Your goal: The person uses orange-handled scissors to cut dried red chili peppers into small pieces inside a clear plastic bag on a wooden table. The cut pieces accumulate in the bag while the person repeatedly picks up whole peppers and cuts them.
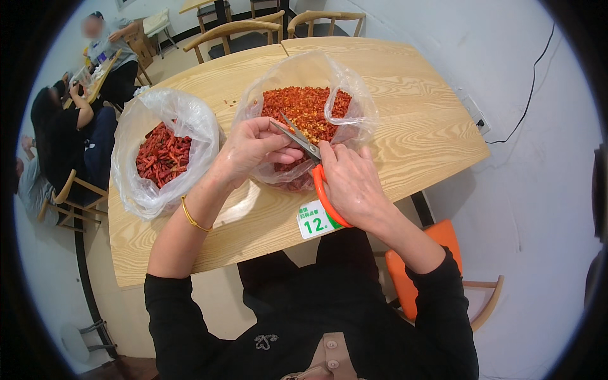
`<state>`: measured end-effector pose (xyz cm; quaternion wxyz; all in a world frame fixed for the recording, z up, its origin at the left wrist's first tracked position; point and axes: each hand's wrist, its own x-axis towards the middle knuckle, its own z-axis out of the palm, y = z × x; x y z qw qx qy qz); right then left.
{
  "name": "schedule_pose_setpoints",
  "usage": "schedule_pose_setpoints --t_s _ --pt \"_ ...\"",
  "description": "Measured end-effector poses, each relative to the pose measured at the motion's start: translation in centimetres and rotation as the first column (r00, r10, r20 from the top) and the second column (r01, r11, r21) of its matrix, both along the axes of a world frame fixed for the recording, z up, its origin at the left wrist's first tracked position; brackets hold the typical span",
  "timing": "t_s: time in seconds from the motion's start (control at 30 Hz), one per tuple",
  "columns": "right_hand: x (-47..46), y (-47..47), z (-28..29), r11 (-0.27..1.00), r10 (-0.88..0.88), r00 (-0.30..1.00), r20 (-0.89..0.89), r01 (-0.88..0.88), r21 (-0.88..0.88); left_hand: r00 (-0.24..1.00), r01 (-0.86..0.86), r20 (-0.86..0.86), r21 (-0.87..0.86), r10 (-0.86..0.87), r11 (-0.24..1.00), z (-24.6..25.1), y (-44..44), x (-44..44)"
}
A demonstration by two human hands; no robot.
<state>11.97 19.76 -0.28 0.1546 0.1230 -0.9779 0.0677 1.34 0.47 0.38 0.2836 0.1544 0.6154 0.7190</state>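
My right hand [354, 183] holds a pair of scissors [327, 194] with orange handles, its blades parted and pointing up and left. Close to the blade tips is my left hand [256, 147], thumb and fingertips brought together; whether a chili is pinched between them cannot be told. Both hands are over a clear plastic bag [354, 123] of cut red chili pieces [299, 102] with pale yellow seeds. To the left, another open plastic bag [204, 118] contains whole-looking dried red chilies [164, 154].
Both bags stand on a wooden table [413, 95]. A card [311, 221] with green print lies at its near edge. An orange chair [449, 242] is at the right, wooden chairs [237, 31] stand beyond, and several people sit at the upper left. A wall with a socket borders the right.
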Motion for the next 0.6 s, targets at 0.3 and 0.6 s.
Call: schedule_pose_setpoints --t_s 0.3,0.6 --pt "-0.10 0.05 0.16 0.999 0.042 0.997 0.063 -0.039 -0.034 0.999 -0.004 -0.038 -0.028 0.003 1.000 -0.30 -0.15 -0.28" --pt "-0.38 0.48 0.15 1.000 0.023 0.999 0.029 -0.022 -0.016 1.000 0.005 -0.010 -0.014 -0.005 1.000 -0.27 -0.20 -0.59"
